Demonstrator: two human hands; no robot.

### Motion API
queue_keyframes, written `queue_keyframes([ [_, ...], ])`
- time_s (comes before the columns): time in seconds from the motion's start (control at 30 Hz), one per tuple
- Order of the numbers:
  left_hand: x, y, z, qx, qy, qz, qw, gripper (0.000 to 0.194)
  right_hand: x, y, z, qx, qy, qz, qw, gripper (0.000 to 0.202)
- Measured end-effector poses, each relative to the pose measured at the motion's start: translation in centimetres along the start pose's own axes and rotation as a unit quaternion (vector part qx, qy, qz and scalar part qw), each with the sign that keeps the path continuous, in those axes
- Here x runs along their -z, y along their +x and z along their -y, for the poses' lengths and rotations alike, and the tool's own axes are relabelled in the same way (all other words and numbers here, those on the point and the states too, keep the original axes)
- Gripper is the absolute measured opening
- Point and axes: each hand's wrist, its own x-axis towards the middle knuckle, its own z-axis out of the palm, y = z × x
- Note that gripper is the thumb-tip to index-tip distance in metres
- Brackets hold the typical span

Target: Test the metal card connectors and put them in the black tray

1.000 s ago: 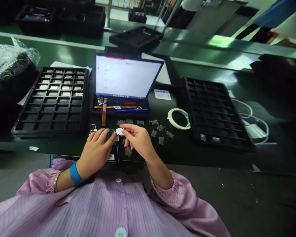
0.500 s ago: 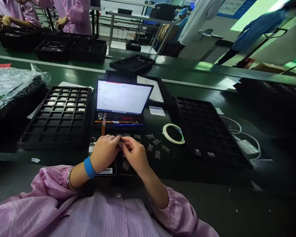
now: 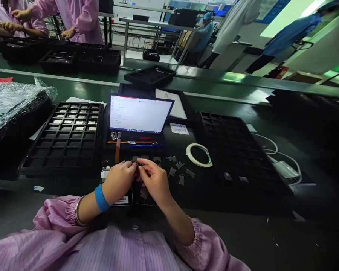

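L hand (image 3: 120, 178) & R hand (image 3: 156, 182) meet at the fingertips over the worktop (image 3: 183, 197), fingers curled in — whatever's between them, if anything, is hidden, so can't tell if either grips. Step in hand looks like fine two-handed fingertip work, w/ loose plates (image 3: 181, 180) just R of the R hand & a few more just beyond the tips; a label (image 3: 125, 200) shows on the body side of the L hand, flex (image 3: 117, 150) just past it. Next move prob. calls for a light, steady pinch — R hand kept clear of those plates.
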Motion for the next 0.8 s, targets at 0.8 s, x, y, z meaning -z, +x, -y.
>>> queue_keyframes([
  [0.8,0.18,-0.13,0.24,-0.012,-0.029,-0.003,1.0,0.022,-0.32,-0.04,0.12,-0.038,0.012,-0.014,0.999,0.033],
])
